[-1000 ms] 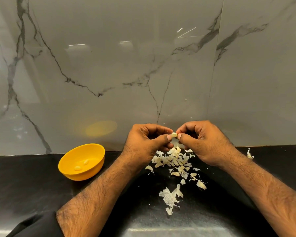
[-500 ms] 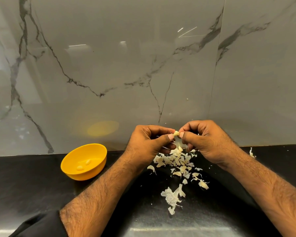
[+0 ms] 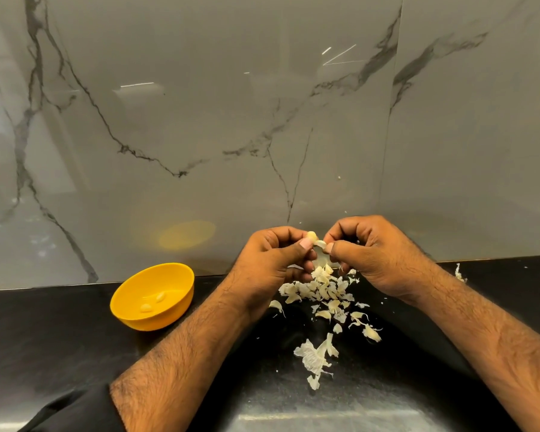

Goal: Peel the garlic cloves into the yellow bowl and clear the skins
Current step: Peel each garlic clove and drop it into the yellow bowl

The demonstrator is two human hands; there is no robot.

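Since the earlier frame, our right hand had drawn a skin strip sideways.
Our left hand pinched the garlic clove; the right pinched the strip.

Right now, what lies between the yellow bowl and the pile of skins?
In the head view, only the left forearm crosses the black counter between the yellow bowl and the pile of skins.

Both hands pinching a garlic clove above scattered skins.

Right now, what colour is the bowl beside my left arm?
Yellow-orange, plain with no pattern; the bowl shows clearly in the head view.
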